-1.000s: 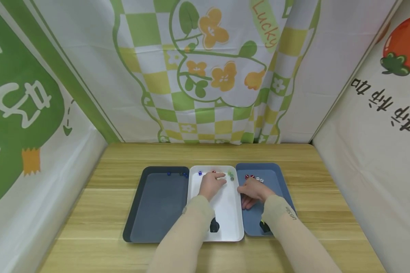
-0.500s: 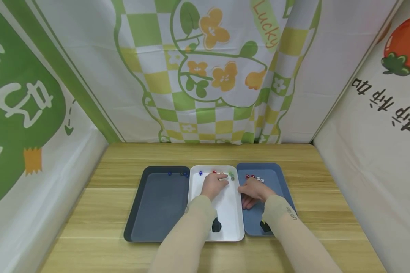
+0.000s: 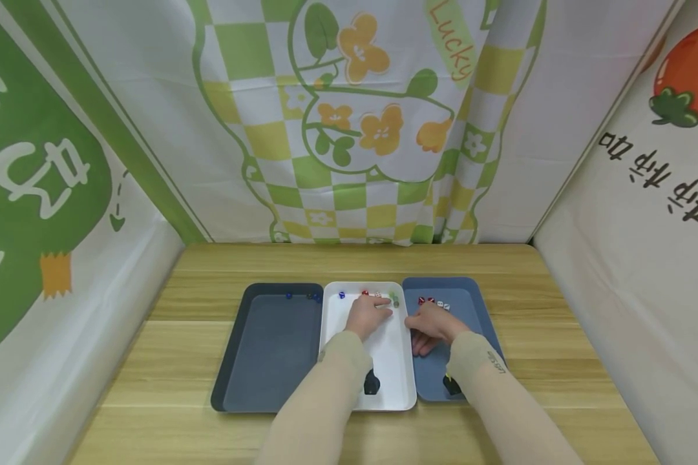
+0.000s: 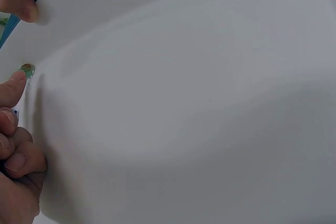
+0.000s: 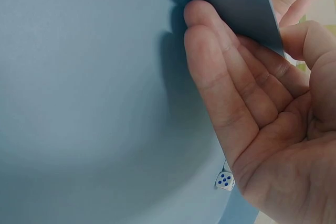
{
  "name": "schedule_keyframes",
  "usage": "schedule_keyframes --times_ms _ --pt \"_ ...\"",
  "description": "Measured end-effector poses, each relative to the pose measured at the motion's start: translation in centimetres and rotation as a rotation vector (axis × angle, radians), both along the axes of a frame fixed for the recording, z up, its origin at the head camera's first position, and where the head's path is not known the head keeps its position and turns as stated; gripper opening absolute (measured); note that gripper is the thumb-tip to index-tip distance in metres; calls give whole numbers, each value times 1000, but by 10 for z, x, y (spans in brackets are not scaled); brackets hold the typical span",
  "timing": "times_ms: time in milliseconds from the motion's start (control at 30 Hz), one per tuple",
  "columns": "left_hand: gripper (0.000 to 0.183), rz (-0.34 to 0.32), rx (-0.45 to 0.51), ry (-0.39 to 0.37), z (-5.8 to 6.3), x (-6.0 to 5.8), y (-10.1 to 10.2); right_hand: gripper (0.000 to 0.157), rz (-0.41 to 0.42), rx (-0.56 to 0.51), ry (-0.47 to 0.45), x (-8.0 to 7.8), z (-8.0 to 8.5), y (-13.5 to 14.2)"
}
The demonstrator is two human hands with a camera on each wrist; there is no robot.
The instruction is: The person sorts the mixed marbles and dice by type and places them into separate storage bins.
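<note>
1. Left hand (image 3: pixel 369 316): over white tray (image 3: pixel 384 368), toward its 12 o'clock end; one digit stretched out, others bent in, no grip visible.
2. Green marble (image 4: pixel 28 71): at that digit's tip, about 1 o'clock in white tray; contact can't be told.
3. Right hand (image 3: pixel 433 323): at 10 o'clock in blue tray (image 3: pixel 468 294), gripping its wall; fingers inside, thumb over the rim.
4. Head view only: red dice (image 3: pixel 426 301), 11 o'clock in blue tray; dark grey tray (image 3: pixel 267 361), 9 o'clock of white one.
5. Right wrist view only: five blue dots on white die (image 5: pixel 224 180).
</note>
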State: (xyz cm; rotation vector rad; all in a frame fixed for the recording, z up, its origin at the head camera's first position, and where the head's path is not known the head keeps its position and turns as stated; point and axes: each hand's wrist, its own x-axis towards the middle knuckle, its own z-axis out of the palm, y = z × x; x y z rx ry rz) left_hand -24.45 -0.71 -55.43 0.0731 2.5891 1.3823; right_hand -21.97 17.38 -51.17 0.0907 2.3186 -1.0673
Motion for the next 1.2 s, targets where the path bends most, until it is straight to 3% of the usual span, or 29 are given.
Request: schedule_keyframes --times_ms 500,1200 --pt "28 -17 -32 -54 5 2 5 29 8 -13 -4 -1 -3 1" --pt "23 -21 -54 -7 7 6 6 29 8 -17 -5 0 -2 2"
